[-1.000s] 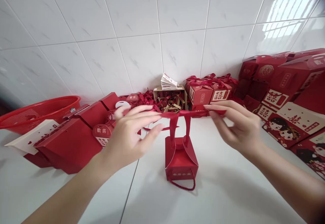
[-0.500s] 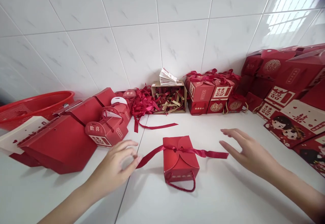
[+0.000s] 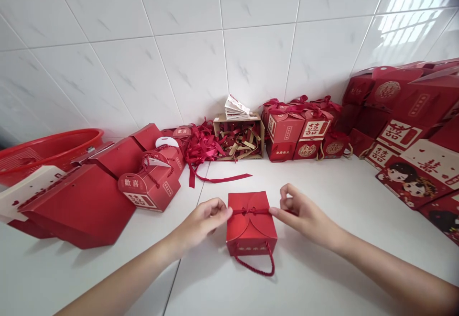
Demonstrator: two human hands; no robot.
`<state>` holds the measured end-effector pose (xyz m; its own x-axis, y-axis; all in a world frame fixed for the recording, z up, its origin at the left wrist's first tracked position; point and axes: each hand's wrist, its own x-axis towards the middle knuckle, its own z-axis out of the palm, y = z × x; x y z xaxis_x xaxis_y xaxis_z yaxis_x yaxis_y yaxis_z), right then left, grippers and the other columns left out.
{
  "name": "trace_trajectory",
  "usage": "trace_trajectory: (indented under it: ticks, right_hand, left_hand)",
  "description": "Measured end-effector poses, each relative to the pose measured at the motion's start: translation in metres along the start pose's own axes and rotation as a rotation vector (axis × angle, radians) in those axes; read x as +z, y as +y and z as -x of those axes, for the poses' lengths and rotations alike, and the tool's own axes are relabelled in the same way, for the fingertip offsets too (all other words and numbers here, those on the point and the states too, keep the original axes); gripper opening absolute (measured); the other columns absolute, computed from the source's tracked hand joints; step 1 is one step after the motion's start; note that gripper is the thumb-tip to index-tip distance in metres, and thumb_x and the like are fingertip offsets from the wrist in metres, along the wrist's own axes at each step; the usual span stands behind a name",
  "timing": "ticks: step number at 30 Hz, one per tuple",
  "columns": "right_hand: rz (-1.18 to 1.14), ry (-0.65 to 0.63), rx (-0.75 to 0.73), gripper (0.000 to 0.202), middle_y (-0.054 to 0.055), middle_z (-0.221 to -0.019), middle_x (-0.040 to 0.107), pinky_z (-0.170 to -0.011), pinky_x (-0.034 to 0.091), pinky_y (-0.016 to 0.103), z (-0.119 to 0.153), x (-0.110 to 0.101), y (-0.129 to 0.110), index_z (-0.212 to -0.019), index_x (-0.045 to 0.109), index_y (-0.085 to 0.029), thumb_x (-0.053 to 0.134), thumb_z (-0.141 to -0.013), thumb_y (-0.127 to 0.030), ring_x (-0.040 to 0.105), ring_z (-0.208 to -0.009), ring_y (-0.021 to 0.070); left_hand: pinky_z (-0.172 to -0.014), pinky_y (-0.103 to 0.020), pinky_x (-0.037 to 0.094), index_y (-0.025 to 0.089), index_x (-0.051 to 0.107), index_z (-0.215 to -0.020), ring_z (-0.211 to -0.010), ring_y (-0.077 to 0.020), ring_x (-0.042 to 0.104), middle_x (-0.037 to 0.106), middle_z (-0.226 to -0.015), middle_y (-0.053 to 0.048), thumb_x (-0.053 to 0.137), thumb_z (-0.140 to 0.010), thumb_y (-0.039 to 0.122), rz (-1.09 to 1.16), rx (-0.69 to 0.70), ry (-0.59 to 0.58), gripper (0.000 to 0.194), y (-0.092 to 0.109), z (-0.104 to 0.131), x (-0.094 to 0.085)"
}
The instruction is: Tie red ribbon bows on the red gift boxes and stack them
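A small red box (image 3: 251,230) with curved top flaps sits on the white surface. Across its top runs a dark red ribbon (image 3: 258,211), crossed at the middle. At the box's left edge, my left hand (image 3: 211,216) pinches one side of the ribbon between thumb and curled fingers. My right hand (image 3: 299,213) is at the opposite edge, its thumb and fingers closed on the other side of the ribbon. The ribbon's ends are hidden by the hands. A twisted red cord handle (image 3: 255,270) hangs from the box's front onto the surface.
Red boxes (image 3: 152,187) and large folded ones stand left, near a red basket (image 3: 71,148). A ribbon pile (image 3: 204,141) and a carton (image 3: 263,139) of ribbon pieces lie along the wall. Bow-topped boxes (image 3: 287,129) and a tall stack (image 3: 409,101) stand right.
Both hands have moved inward to the box and taken hold of the ribbon, which lay loose to both sides before. The box appears slightly further left.
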<state>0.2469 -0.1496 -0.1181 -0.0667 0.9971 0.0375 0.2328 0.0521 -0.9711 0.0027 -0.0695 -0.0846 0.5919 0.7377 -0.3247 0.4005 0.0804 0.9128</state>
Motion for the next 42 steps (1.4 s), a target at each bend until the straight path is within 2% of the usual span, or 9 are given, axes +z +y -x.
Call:
trace_trajectory:
  ticks: [4,6,10,15,19,24,29,37,42]
  right_hand:
    - [0.349,-0.032,-0.286,0.033,-0.002,-0.063,0.037,-0.051,0.029,0.024,0.011,-0.028,-0.006,-0.065,0.031,-0.018,0.046,-0.092,-0.029,0.031,-0.056,0.0088]
    - [0.604,-0.022,-0.439,0.028,0.003,-0.071,0.046,-0.054,0.036,0.025,0.013,-0.034,-0.003,-0.062,0.039,-0.016,0.046,-0.089,-0.02,0.04,-0.06,0.0102]
    - [0.83,0.329,-0.69,0.023,0.007,-0.08,0.053,-0.059,0.044,0.026,0.003,-0.026,0.003,-0.065,0.052,-0.015,0.049,-0.088,-0.013,0.051,-0.065,0.0119]
    - [0.667,0.491,-0.861,0.018,0.006,-0.078,0.057,-0.052,0.045,0.022,-0.013,-0.011,-0.017,-0.068,0.058,-0.015,0.055,-0.085,-0.01,0.056,-0.064,0.0114]
    - [0.524,0.396,-0.792,0.02,0.006,-0.077,0.06,-0.054,0.046,0.023,-0.019,0.002,-0.039,-0.068,0.063,-0.015,0.056,-0.086,-0.017,0.056,-0.063,0.0114]
    - [0.308,0.22,-0.402,0.022,0.005,-0.076,0.059,-0.054,0.043,0.022,-0.024,0.017,-0.044,-0.067,0.067,-0.015,0.066,-0.081,-0.033,0.052,-0.061,0.0109]
    - [0.321,0.195,-0.257,0.011,0.001,-0.071,0.052,-0.052,0.037,0.021,-0.026,0.024,-0.041,-0.064,0.054,-0.015,0.062,-0.071,-0.017,0.044,-0.057,0.0092]
    - [0.396,0.026,-0.375,0.013,-0.001,-0.068,0.045,-0.052,0.033,0.02,-0.033,0.019,-0.045,-0.061,0.042,-0.016,0.051,-0.062,-0.007,0.041,-0.06,0.0096]
    - [0.411,-0.048,-0.398,0.012,0.001,-0.075,0.05,-0.053,0.036,0.021,-0.035,0.014,-0.047,-0.06,0.045,-0.016,0.053,-0.061,-0.006,0.043,-0.062,0.0094]
  left_hand:
    - [-0.045,-0.019,0.016,0.018,0.055,-0.076,-0.053,-0.0081,0.033,0.042,-0.061,0.005,0.063,-0.072,0.043,-0.067,-0.136,0.026,0.027,-0.001,0.002,-0.024]
    - [-0.045,-0.02,0.016,0.017,0.064,-0.08,-0.053,-0.0088,0.037,0.049,-0.061,0.003,0.065,-0.066,0.032,-0.157,-0.22,-0.108,0.02,0.0,0.0,-0.033]
    - [-0.044,-0.022,0.016,0.016,0.074,-0.073,-0.048,-0.0082,0.036,0.05,-0.055,0.002,0.07,-0.062,0.03,-0.17,-0.196,-0.405,0.018,0.009,-0.003,-0.035]
    - [-0.046,-0.023,0.024,0.018,0.074,-0.075,-0.048,-0.0068,0.029,0.046,-0.053,0.003,0.067,-0.074,0.037,0.102,0.206,-0.082,0.02,0.033,-0.002,-0.008]
    - [-0.063,-0.025,0.044,0.02,0.073,-0.096,-0.068,-0.0128,0.051,0.06,-0.074,-0.002,0.058,-0.085,0.033,-0.115,0.421,0.112,0.023,0.042,-0.002,0.016]
    - [-0.065,-0.024,0.049,0.02,0.069,-0.101,-0.074,-0.0147,0.058,0.06,-0.088,-0.005,0.048,-0.088,0.021,-0.519,0.662,0.303,0.025,0.028,-0.006,0.031]
    - [-0.058,-0.024,0.048,0.022,0.067,-0.108,-0.061,-0.0098,0.058,0.06,-0.101,-0.006,0.043,-0.087,0.012,-0.68,0.78,0.403,0.033,0.012,-0.013,0.034]
    - [-0.074,-0.025,0.051,0.021,0.071,-0.094,-0.086,-0.0146,0.062,0.064,-0.095,-0.007,0.043,-0.088,0.008,-0.554,0.908,0.007,0.031,0.032,-0.02,0.012]
    - [-0.069,-0.024,0.049,0.02,0.071,-0.086,-0.077,-0.0135,0.06,0.065,-0.088,-0.005,0.048,-0.087,0.012,-0.58,0.827,0.022,0.024,0.039,-0.019,0.013]
